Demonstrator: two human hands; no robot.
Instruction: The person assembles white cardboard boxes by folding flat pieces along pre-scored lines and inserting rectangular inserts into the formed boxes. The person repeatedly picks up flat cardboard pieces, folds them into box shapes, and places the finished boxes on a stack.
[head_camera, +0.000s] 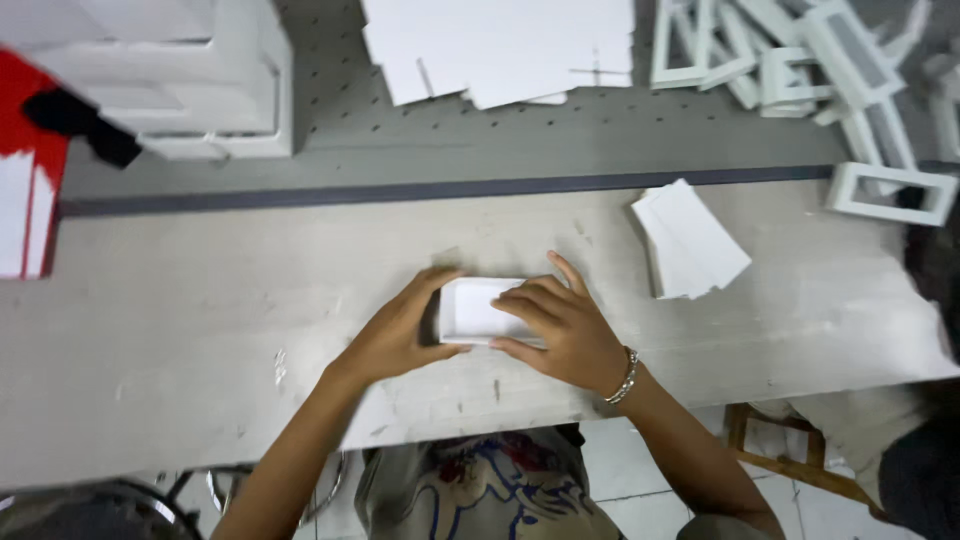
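White shallow box tray (472, 308) sits open side up at table centre, clasped from both sides. Left hand (395, 335) cups its 9 o'clock wall; right hand (560, 325) lies over the 3 o'clock end, fingers spread flat. Loose white card stack (690, 240) at 2 o'clock, well apart. Risk, as judged: uneven squeeze could buckle the thin walls or skew the corners on the worn tabletop (200, 300).
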